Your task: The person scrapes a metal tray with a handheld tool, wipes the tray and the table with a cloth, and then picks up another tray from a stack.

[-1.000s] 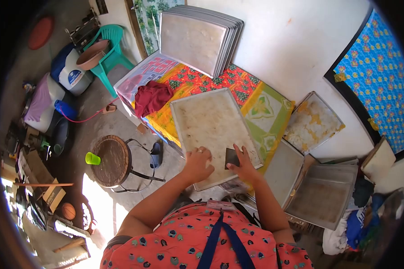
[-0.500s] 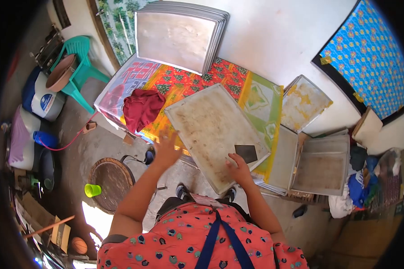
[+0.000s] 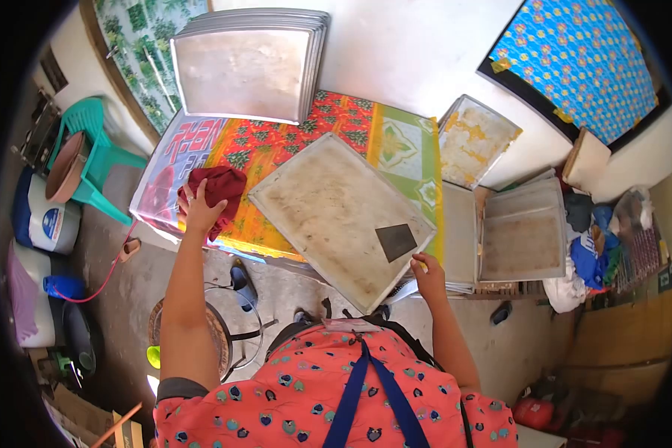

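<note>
A large worn metal baking tray (image 3: 328,209) lies slanted across the table, its near corner jutting past the table's front edge. On its right part rests a flat dark square piece (image 3: 396,243). My right hand (image 3: 429,275) has its fingers closed at the tray's right edge, near the corner. Over a crumpled dark red cloth (image 3: 228,187) on the table's left side, my left hand (image 3: 201,210) lies with fingers and thumb apart, touching it. The palm side of that hand is hidden.
A stack of trays (image 3: 243,75) leans at the back of the table (image 3: 306,112). More trays (image 3: 523,239) stand to the right, beside bagged items (image 3: 593,254). Left are a green chair (image 3: 101,157) and a round wooden stool (image 3: 216,328); a slipper (image 3: 243,284) lies on the floor.
My left hand has moved left from beside the tray onto the red cloth. My right hand has shifted from the tray's surface to its right edge. The view has turned slightly right.
</note>
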Available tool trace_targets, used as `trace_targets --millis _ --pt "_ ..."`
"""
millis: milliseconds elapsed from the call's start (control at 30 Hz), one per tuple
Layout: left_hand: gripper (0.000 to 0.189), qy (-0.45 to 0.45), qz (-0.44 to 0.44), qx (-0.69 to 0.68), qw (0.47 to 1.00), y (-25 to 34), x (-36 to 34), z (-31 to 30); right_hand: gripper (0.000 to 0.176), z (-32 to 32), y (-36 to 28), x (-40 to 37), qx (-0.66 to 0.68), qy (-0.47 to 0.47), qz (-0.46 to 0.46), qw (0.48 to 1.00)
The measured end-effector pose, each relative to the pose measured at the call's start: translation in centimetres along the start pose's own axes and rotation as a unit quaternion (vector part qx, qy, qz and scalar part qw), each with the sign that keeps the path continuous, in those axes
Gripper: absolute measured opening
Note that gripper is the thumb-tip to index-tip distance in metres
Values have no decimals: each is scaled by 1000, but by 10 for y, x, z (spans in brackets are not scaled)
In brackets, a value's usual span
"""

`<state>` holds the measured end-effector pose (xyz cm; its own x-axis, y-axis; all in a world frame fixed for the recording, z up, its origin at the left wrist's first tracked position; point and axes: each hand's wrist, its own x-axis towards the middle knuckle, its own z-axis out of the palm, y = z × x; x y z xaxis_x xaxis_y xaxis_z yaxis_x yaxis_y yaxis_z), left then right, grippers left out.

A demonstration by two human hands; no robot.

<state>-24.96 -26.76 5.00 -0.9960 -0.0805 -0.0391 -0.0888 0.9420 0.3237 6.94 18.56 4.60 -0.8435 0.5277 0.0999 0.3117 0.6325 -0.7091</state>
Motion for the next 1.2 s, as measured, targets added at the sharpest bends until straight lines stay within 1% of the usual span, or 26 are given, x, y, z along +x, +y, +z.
trace_targets --millis 100,133,233,267,367,400,500,533,600,633,700,767,800,833,867,900,933,967,1000,1033,1067,1100,1133,1167,1200 --pt "92 -40 0 -16 999 2 7 6 30 -10 12 12 -62 -7 10 998" --pt "83 -33 -11 16 999 5 5 10 34 -8 15 17 -73 6 18 997" --pt "68 -7 9 18 1000 -11 17 29 38 -1 14 37 -91 -1 40 995" --pt "51 33 21 30 999 -3 12 23 48 7 21 45 -83 -4 38 996" --pt "45 59 18 4 998 -9 24 24 57 22 15 65 -95 -40 102 989" --pt "42 98 28 -15 995 -7 21 21 66 25 11 69 -118 -46 114 985" --pt "43 169 48 -89 980 2 13 0 66 28 0 73 -214 -48 129 967" --pt "41 201 50 -107 972 9 5 -10 67 28 -2 76 -209 -65 143 965" --pt "39 215 59 -170 960 22 -13 -28 68 26 0 83 -202 -101 169 959" --pt "39 223 60 -201 952 28 -24 -36 68 24 2 88 -188 -148 181 954" --pt "38 208 51 -247 945 41 -51 -46 69 21 12 104 -161 -240 199 936" --pt "36 211 43 -291 932 59 -78 -51 61 33 39 114 -94 -253 156 950" --pt "35 222 44 -299 927 69 -93 -51 57 34 37 119 -59 -259 133 955" --pt "35 225 57 -326 916 75 -104 -44 50 34 34 124 42 -263 168 949" --pt "35 202 51 -376 903 87 -119 -41 44 27 7 117 142 -266 205 931" --pt "32 220 78 -397 888 99 -130 -31 37 20 -21 109 242 -267 242 901" --pt "29 175 90 -472 859 110 -138 -19 33 18 -42 103 279 -274 239 889" --pt "29 152 96 -424 888 113 -139 4 28 17 -61 99 315 -281 236 876" --pt "32 154 140 -408 889 147 -162 -11 24 21 -74 98 349 -287 232 861" --pt "39 185 196 -341 901 164 -168 3 23 29 -81 95 363 -282 192 867" --pt "52 174 186 -291 922 182 -182 14 23 38 -86 90 376 -277 152 871" --pt "62 121 201 -271 934 197 -191 22 24 45 -91 85 388 -271 112 874" --pt "64 90 204 -230 947 215 -199 26 25 50 -97 83 406 -309 124 851" --pt "63 112 213 -206 948 229 -202 41 27 54 -103 79 422 -344 137 828" --pt "62 102 202 -306 925 239 -204 45 31 48 -113 70 479 -369 125 786"
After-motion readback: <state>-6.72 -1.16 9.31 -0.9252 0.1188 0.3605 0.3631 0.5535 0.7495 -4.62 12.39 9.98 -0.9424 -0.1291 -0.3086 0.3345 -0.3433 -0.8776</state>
